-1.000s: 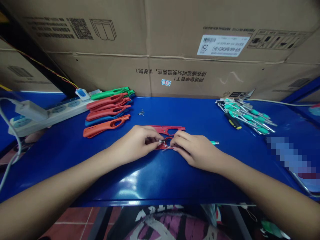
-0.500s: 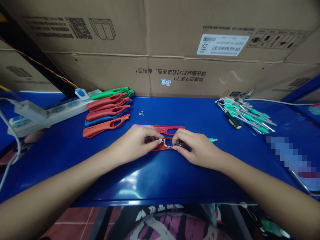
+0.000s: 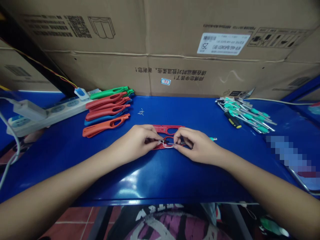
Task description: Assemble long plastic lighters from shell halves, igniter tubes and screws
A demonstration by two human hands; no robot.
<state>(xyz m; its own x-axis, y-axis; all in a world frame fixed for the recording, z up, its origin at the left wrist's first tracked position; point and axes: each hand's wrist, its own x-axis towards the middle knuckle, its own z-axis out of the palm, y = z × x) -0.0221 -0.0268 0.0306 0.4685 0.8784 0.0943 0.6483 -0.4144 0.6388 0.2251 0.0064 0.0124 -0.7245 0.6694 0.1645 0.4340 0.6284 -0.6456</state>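
Bare hands, left (image 3: 141, 140) and right (image 3: 197, 144), are pinching what appear to be thin wires (image 3: 166, 144) over a red casing (image 3: 155, 147) on a blue tabletop (image 3: 150, 180)

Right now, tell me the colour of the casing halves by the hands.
The casing halves are red, best seen in the head view.

The hands, left (image 3: 140, 141) and right (image 3: 196, 145), cover parts of the lower red casing (image 3: 156, 147), and the small dark piece at the left fingertips is too tiny to make out. Near the bench's (image 3: 147, 180) right edge, a slab-like object (image 3: 306, 178) is pixelated over and cut off by the frame; on the carton (image 3: 175, 40), the smallest label print is too small to read.
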